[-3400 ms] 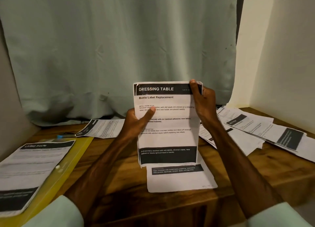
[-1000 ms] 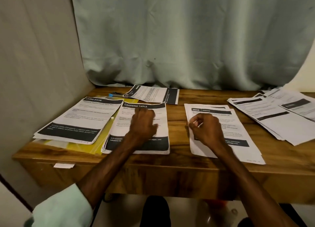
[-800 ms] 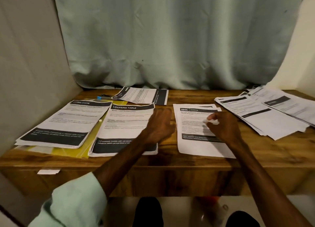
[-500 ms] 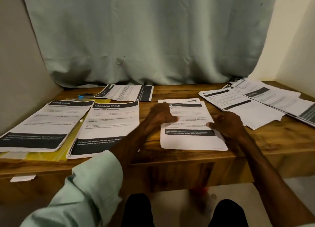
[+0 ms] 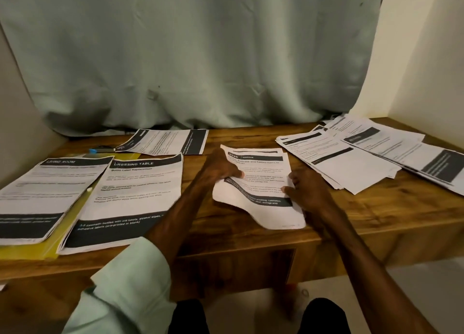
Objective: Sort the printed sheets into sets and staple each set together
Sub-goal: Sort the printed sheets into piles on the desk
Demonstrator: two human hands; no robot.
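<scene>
A small set of printed sheets (image 5: 261, 183) lies in the middle of the wooden desk (image 5: 376, 215). My left hand (image 5: 221, 168) grips its left edge, thumb on top, and the lower left corner curls up off the wood. My right hand (image 5: 306, 185) holds the right edge of the same set. To the left lie the "DRESSING TABLE" set (image 5: 133, 198) and the "LIVING ROOM" set (image 5: 42, 195). A loose spread of sheets (image 5: 364, 158) covers the right end of the desk. I cannot make out a stapler.
A yellow plastic folder (image 5: 30, 251) lies under the two left sets. One more sheet (image 5: 165, 141) lies at the back near a blue-tipped dark object (image 5: 99, 149). A pale green curtain (image 5: 200, 57) hangs behind the desk; walls close in both sides.
The "DRESSING TABLE" set was put down on the left. My left hand crossed to the middle set, and both hands now hold its edges, the left side lifting.
</scene>
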